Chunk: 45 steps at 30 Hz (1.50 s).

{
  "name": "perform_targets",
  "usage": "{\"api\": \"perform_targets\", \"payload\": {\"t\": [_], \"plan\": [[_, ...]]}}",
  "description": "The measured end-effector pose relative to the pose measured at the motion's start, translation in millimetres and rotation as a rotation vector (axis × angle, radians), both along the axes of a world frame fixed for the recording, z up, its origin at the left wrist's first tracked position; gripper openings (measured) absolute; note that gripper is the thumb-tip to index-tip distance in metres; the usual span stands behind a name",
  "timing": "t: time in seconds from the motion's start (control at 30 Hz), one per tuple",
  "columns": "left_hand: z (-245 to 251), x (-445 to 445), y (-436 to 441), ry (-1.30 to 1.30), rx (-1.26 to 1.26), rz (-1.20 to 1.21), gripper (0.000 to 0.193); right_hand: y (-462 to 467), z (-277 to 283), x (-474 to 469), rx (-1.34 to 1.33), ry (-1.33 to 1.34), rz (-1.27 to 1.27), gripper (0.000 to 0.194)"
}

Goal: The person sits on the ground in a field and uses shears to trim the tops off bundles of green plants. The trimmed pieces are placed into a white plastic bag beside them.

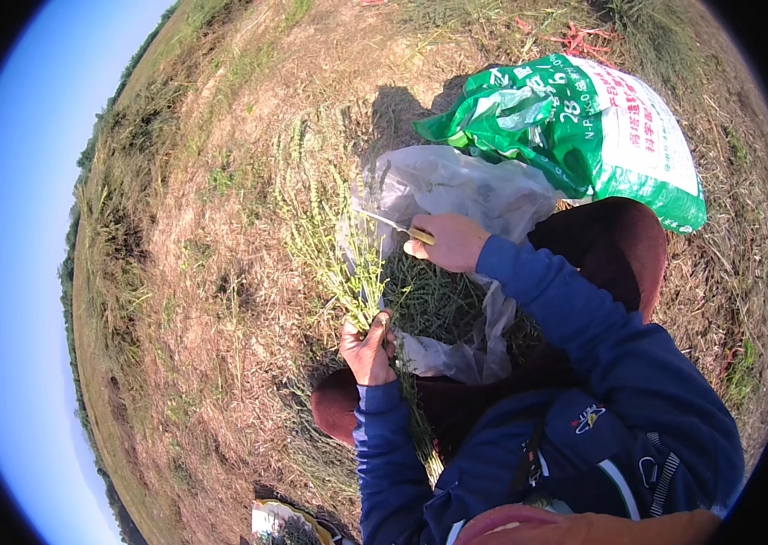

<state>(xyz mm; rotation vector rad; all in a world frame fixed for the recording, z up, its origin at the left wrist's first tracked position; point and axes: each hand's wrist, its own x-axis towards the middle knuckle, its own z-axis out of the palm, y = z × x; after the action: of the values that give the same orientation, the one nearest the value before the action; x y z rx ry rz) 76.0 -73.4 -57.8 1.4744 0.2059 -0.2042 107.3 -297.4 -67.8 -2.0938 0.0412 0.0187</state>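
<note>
My left hand (367,351) grips a bundle of thin green leafy stems (336,266) by their lower part. The bundle fans out towards the far side, and its stalk ends (433,463) trail back along my forearm. My right hand (448,242) is closed around the yellow handle (421,236) of a small tool with a thin metal blade (380,218). This blade reaches across to the stems; whether it touches them I cannot tell. Below the right hand, a heap of cut green sprigs (435,300) lies on a crumpled translucent plastic sheet (459,177) between my bent knees.
A full green and white sack (649,136) bearing writing lies beyond my right knee (629,252). Red strips (581,44) lie behind it. Dry grass and straw (186,327) cover the ground. Near my left side stands an open bag (275,521) holding plant matter.
</note>
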Motion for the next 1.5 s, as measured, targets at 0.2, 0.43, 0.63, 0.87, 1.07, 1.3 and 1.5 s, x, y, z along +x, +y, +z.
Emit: {"api": "perform_targets", "payload": {"t": [0.2,0.43,0.63,0.87,1.07,1.3,1.5], "plan": [[-0.9,0.1,0.2,0.000,0.006,0.017,0.011,-8.6,2.9,-4.4,-0.004,-0.048,0.053,0.032],[-5.4,-0.7,-0.7,-0.043,-0.003,-0.020,0.011,-10.3,13.6,-5.7,-0.159,-0.024,0.155,0.035],[-6.4,-2.1,-4.9,0.001,0.020,0.023,0.011,-6.7,24.2,-0.5,-0.183,-0.019,0.196,0.035],[-6.5,-2.3,-5.9,-0.008,0.030,0.016,0.012,-10.8,14.8,-5.7,-0.038,-0.005,0.239,0.038],[-8.3,-3.9,-7.3,0.009,0.012,0.023,0.012,-8.4,14.0,-5.4,0.064,-0.047,0.263,0.038],[-7.3,-4.0,-6.4,0.042,0.004,0.012,0.013,-21.3,33.8,0.0,0.028,-0.001,0.220,0.039],[-3.4,-6.7,-13.5,0.063,-0.018,-0.013,0.013,-19.3,46.2,9.3,-0.233,-0.028,0.316,0.037]]}}
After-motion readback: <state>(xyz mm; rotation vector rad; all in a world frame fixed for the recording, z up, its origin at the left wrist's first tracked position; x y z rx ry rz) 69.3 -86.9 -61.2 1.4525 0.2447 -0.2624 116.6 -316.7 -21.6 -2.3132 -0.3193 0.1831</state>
